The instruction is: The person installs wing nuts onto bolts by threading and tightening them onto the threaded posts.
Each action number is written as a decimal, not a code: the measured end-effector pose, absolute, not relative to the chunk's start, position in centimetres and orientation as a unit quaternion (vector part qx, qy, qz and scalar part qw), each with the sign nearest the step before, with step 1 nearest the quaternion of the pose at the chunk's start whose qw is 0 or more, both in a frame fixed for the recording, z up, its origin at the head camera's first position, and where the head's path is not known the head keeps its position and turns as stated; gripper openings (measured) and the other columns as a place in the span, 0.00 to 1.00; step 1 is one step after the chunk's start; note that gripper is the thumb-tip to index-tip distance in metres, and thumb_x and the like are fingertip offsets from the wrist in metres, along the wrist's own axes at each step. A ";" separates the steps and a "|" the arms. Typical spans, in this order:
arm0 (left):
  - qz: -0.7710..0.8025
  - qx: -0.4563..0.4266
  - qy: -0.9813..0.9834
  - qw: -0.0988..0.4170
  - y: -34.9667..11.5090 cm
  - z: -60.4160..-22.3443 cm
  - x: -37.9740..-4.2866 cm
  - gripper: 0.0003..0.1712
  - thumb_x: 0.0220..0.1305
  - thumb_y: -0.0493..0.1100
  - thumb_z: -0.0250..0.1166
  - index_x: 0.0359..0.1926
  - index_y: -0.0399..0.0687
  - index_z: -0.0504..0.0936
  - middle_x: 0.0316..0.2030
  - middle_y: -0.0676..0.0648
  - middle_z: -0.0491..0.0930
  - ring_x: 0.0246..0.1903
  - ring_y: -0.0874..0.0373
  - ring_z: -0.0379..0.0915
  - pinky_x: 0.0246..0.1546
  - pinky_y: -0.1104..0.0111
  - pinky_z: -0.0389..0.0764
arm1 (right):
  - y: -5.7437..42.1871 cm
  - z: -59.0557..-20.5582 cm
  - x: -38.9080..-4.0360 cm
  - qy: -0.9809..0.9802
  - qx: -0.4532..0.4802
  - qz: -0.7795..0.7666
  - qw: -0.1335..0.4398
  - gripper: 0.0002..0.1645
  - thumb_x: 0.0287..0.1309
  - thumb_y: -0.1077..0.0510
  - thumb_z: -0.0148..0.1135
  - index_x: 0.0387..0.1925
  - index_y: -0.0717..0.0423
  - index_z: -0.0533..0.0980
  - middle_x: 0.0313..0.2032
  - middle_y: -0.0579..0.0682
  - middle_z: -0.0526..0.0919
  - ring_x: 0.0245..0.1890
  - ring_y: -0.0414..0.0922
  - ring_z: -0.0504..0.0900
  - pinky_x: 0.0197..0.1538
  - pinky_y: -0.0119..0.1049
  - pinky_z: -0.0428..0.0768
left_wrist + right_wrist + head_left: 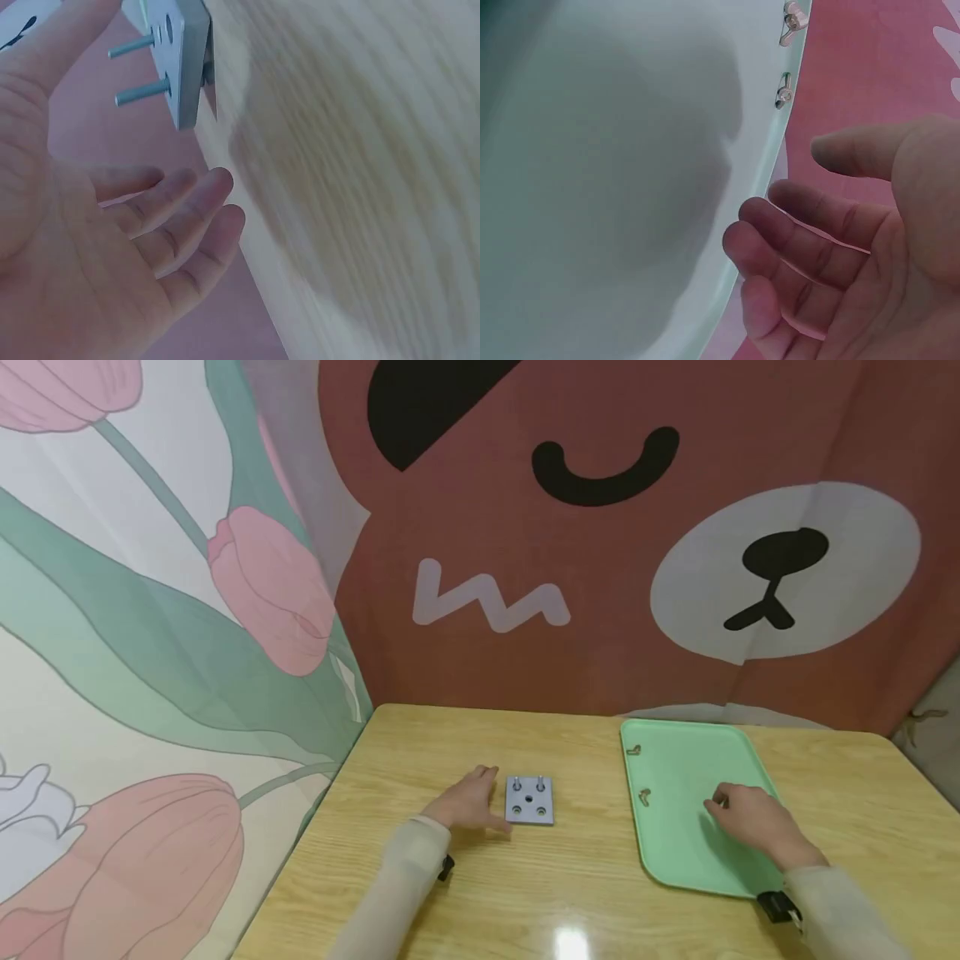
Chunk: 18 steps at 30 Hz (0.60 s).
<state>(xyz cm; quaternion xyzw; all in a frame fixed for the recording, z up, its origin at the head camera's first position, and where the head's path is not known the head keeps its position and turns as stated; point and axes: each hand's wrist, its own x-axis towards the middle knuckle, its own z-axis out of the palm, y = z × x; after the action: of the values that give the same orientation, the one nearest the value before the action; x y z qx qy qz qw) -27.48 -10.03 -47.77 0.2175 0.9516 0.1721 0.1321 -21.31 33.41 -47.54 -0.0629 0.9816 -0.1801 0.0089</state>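
A square grey metal plate (528,811) lies on the wooden table, with two bolts (540,783) standing up from its far corners. Its center hole and two near holes have no bolts in them. Just left of the plate, my left hand (468,802) spreads its thumb and fingers and holds nothing. The left wrist view shows the bolts (142,91) sticking out of the plate (184,60) beyond the fingers. Over the green tray (690,852) hovers my right hand (757,822), fingers loosely bent around nothing. Two wing nuts (784,91) lie along the tray's left side.
The wooden table (577,860) carries the plate at its middle and the tray at the right. Behind it hangs a cloth (600,668) printed with a bear, and a tulip-printed cloth (150,693) borders the left side.
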 end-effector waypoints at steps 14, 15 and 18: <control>0.075 0.244 0.959 0.120 -7.7 -48.3 -28.3 0.58 0.38 0.61 0.78 0.68 0.46 0.61 0.55 0.49 0.69 0.52 0.56 0.67 0.52 0.65 0.69 | 32.2 -47.2 -21.4 0.976 -0.085 -0.194 0.051 0.14 0.62 0.55 0.57 0.37 0.64 0.78 0.32 0.53 0.81 0.26 0.42 0.75 0.29 0.42 0.72; 0.072 0.245 0.960 0.118 -7.5 -48.2 -28.4 0.58 0.38 0.61 0.78 0.68 0.46 0.61 0.55 0.48 0.68 0.52 0.55 0.67 0.52 0.65 0.69 | 32.0 -47.0 -21.4 0.975 -0.086 -0.195 0.055 0.14 0.62 0.55 0.57 0.37 0.64 0.78 0.32 0.53 0.81 0.26 0.42 0.75 0.29 0.42 0.72; 0.068 0.248 0.960 0.110 -7.1 -47.9 -28.4 0.57 0.37 0.60 0.78 0.67 0.46 0.63 0.55 0.48 0.69 0.51 0.56 0.67 0.51 0.65 0.70 | 31.5 -46.7 -21.5 0.973 -0.095 -0.202 0.060 0.13 0.63 0.55 0.56 0.37 0.63 0.78 0.32 0.52 0.81 0.26 0.41 0.75 0.29 0.41 0.71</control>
<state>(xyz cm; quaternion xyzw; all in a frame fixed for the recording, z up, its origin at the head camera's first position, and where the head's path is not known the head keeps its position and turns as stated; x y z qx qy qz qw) -28.44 -7.13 -47.93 0.2478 0.9602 0.0675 0.1103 -21.45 31.49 -46.66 -0.0946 0.9729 -0.2020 0.0600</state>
